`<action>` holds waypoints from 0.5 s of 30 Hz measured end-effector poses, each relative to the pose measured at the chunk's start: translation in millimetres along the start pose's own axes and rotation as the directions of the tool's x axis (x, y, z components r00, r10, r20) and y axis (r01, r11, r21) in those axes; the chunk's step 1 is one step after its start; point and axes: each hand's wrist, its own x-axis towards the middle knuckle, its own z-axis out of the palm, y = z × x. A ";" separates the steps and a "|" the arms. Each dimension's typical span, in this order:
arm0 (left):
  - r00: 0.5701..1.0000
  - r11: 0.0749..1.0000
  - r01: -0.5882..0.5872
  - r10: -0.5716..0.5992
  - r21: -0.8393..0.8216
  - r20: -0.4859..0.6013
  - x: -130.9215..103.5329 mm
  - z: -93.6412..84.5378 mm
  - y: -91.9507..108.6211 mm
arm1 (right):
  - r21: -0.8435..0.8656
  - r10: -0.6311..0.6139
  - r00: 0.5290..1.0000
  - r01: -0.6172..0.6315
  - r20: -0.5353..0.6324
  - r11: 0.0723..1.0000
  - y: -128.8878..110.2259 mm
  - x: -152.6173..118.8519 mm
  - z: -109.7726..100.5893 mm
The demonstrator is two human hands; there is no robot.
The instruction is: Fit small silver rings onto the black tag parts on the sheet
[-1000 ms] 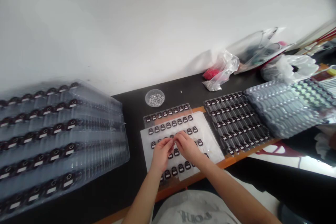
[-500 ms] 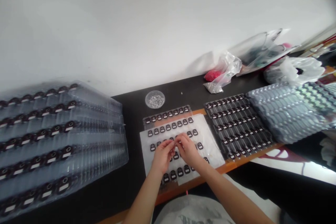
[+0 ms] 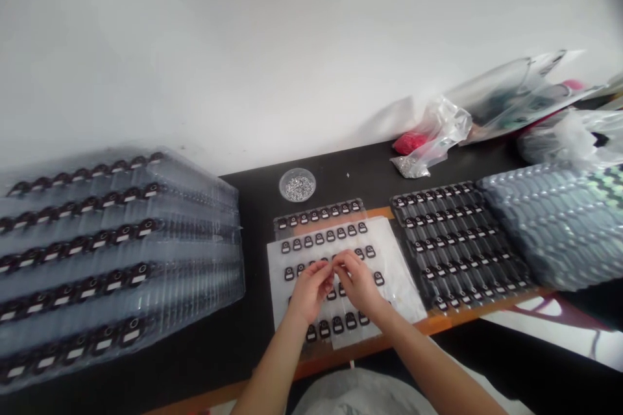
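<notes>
My left hand [image 3: 314, 288] and my right hand [image 3: 356, 280] meet fingertip to fingertip, both pinched. Whatever lies between the fingers is too small or too hidden to name. Below them is a white sheet [image 3: 406, 285] carrying rows of small black parts [image 3: 331, 235], each with a ring and a white label patch. My hands and forearms cover some of the middle and lower rows. Behind the sheet's far edge shows a clear plastic tray [image 3: 318, 213] with one row of the same parts. A round clear dish [image 3: 297, 185] of tiny silvery pieces stands farther back.
Tall stacked clear trays [image 3: 195, 233] with black parts fill the left side. To the right lie another filled tray [image 3: 460, 240] and a stack of clear trays [image 3: 549, 220]. Plastic bags [image 3: 440, 133], one with red contents, rest against the wall. A tiny light piece [image 3: 347, 175] lies on the black tabletop.
The whole view has shifted, so the scene sits slightly farther right. My hands stay pinched together over the sheet, with little change in their pose.
</notes>
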 end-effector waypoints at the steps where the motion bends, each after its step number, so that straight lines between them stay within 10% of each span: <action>1: 1.000 1.000 0.007 -0.007 -0.006 -0.003 -0.1 1.0 -0.1 | 0.011 0.002 1.000 -0.002 -0.005 1.000 1.1 0.2 -0.3; 15: 1.000 0.999 -0.025 0.025 0.023 0.012 5.1 5.3 -4.4 | 0.063 0.041 0.999 -0.042 0.023 0.997 6.4 2.5 -11.3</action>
